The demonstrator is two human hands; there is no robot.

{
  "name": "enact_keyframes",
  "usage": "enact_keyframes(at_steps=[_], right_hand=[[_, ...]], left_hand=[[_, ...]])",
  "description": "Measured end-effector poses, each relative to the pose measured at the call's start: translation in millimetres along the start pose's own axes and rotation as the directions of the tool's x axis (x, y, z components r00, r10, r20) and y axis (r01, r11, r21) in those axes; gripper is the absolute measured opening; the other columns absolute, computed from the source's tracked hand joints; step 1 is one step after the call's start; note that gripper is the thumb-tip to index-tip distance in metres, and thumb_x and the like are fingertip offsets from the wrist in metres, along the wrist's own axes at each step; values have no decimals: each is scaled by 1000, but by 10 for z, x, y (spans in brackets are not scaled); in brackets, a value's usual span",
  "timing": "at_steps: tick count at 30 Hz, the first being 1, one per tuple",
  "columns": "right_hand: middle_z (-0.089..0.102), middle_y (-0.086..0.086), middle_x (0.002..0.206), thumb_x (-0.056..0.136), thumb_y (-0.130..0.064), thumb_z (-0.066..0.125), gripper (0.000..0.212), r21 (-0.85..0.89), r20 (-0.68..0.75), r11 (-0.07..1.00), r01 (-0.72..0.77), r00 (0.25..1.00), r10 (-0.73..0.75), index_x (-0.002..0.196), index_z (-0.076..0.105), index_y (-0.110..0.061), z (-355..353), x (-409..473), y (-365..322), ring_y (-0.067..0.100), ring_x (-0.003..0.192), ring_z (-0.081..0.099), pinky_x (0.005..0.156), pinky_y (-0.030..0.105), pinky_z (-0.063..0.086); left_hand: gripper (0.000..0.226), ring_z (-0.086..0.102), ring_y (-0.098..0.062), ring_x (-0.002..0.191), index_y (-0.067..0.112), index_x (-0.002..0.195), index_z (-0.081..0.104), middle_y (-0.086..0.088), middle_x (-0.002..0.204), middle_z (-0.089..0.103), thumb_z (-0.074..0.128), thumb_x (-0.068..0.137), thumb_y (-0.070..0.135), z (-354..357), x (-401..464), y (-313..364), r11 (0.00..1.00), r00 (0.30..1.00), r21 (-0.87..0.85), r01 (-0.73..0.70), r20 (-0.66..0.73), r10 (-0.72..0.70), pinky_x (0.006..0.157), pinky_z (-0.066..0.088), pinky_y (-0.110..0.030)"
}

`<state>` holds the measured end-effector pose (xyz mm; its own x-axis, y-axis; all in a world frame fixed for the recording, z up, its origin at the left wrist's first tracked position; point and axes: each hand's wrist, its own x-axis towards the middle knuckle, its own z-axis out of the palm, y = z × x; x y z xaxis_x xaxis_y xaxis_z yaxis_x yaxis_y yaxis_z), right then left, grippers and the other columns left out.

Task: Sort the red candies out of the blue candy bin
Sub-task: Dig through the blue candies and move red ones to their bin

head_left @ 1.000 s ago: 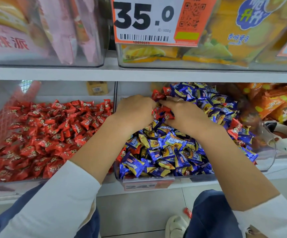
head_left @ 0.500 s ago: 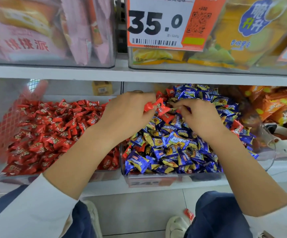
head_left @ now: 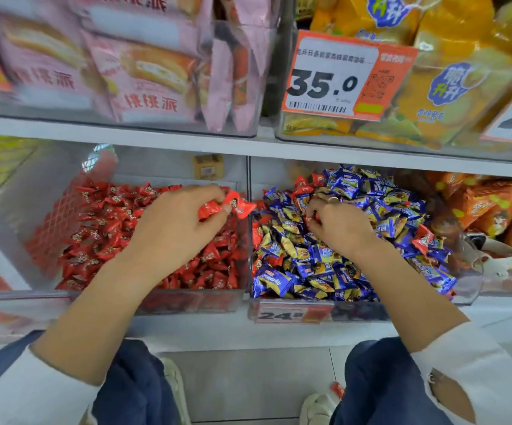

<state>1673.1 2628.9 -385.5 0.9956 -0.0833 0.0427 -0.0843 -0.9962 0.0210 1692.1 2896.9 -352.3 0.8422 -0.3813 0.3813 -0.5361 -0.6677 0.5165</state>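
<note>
Left hand (head_left: pixel 181 228) grasps red candies (head_left: pixel 227 207); right hand (head_left: pixel 337 222), amid blue candies (head_left: pixel 307 271), seemingly pinches one.

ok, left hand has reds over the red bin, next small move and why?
Probably open the left hand and drop its red candies into the red bin: the hand is above that pile, the candies near the divider. The right hand is in the blue bin, where more reds remain.

One head camera looks forward and down, close to the shelf (head_left: pixel 248 148) and both candy bins (head_left: pixel 319 311).
</note>
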Motion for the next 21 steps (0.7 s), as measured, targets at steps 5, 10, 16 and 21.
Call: enact_keyframes(at_steps=[5, 10, 16, 21], right_hand=[[61, 8, 86, 95, -22, 49, 11, 274, -235, 961, 34, 971, 33, 94, 58, -16, -151, -102, -134, 16, 54, 50, 47, 26, 38], [59, -9, 85, 91, -20, 54, 6, 530, -226, 809, 256, 961, -156, 88, 58, -23, -552, -256, -871, 2, 69, 52, 64, 19, 37], [60, -3, 107, 94, -35, 48, 15, 585, -122, 767, 263, 964, -238, 102, 56, -25, -414, -96, -1641, 14, 89, 59, 84, 33, 45], [58, 2, 127, 94, -57, 24, 55, 386, -169, 867, 316, 948, -270, 128, 52, -25, -413, -125, -1610, 22, 118, 50, 104, 41, 34]], left_hand=[[21, 61, -26, 69, 23, 92, 66, 0, 76, 67, 63, 85, 43, -244, -93, -326, 992, 992, 24, 126, -2, -126, 70, 48, -33], [19, 52, -21, 60, 28, 98, 65, 1, 64, 59, 60, 87, 42, -408, -148, -534, 960, 961, 169, 225, 126, -247, 68, 45, -32], [33, 61, -22, 95, 27, 109, 65, -5, 105, 66, 69, 80, 42, -455, -129, -792, 944, 934, 51, 325, 143, -329, 86, 44, -28], [52, 46, -26, 123, 25, 133, 51, -12, 130, 53, 65, 85, 38, -435, -110, -817, 957, 948, 23, 288, 135, -288, 100, 34, -28]])
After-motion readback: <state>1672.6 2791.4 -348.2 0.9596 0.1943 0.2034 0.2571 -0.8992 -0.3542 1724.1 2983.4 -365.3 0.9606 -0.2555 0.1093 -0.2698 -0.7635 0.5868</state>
